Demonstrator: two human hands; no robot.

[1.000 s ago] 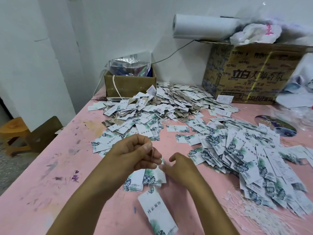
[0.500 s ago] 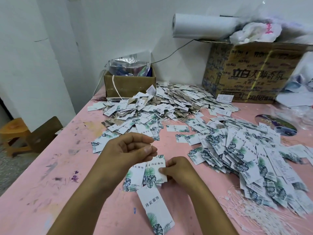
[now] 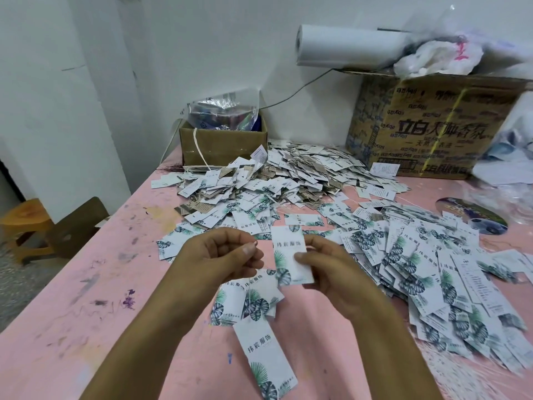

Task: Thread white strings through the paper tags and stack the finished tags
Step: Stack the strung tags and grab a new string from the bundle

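My right hand holds one white paper tag with a green leaf print upright above the pink table. My left hand sits just left of it, thumb and forefinger pinched together; a thin white string may be between them, too fine to make out. Below my hands lies a small heap of tags, and one single tag lies nearest me. A wide spread of loose tags covers the right side. White strings lie in a bundle at the lower right.
A large pile of tags with strings fills the back of the table. Behind it stand a small cardboard box and a large printed carton with a white roll on top. A wooden stool stands left of the table.
My right hand has picked a tag off the small heap and raised it upright. My left hand stayed pinched and shifted slightly left and up.
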